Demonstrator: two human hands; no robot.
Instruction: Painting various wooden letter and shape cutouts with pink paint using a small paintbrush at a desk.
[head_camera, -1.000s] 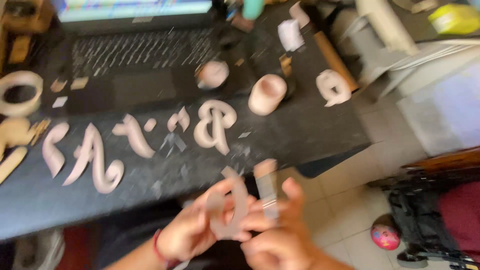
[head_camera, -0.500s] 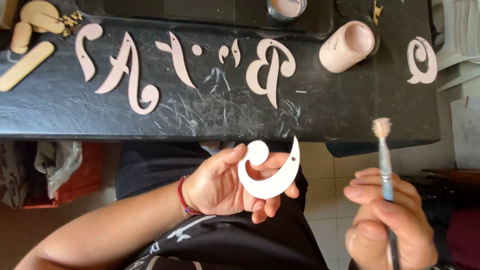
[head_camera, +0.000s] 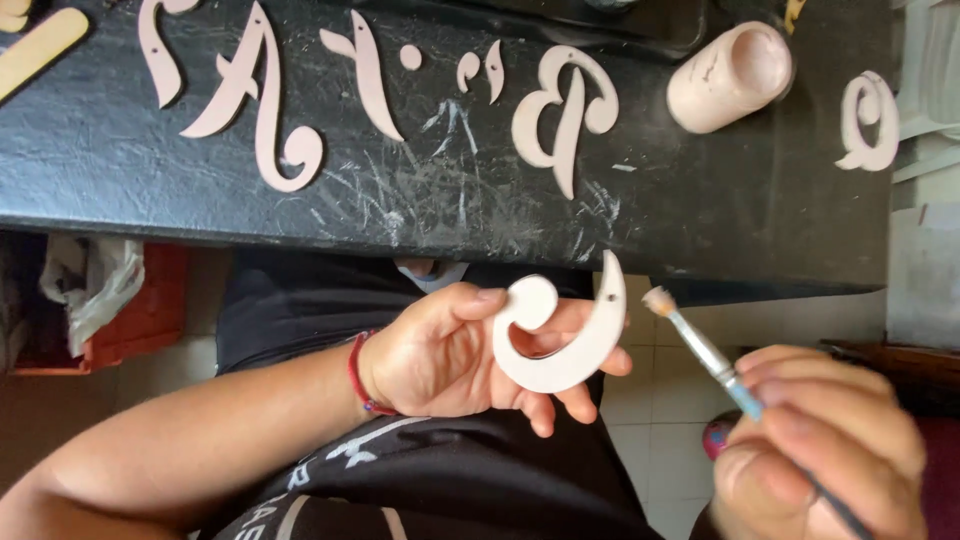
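My left hand (head_camera: 450, 350) holds a pale pink curled wooden cutout (head_camera: 565, 335) over my lap, thumb on its round end. My right hand (head_camera: 815, 450) grips a thin paintbrush (head_camera: 700, 345) with a light blue handle; its bristle tip sits just right of the cutout's pointed end, a small gap between them. On the black table (head_camera: 450, 215) above lie several pale pink wooden letters, among them a large B shape (head_camera: 560, 110) and a tall swirled one (head_camera: 265, 100). A pale pink paint pot (head_camera: 730, 75) lies on its side at the right.
Another curled letter (head_camera: 868, 120) rests near the table's right end. A pale wooden stick (head_camera: 35, 50) lies at the far left. White paint scratches mark the tabletop. Below the table edge at left are an orange crate (head_camera: 140, 310) and a plastic bag (head_camera: 90, 285).
The view swung down from the table and laptop to my lap. The cutout stays in my left hand; the brush tip has come down closer to its pointed end.
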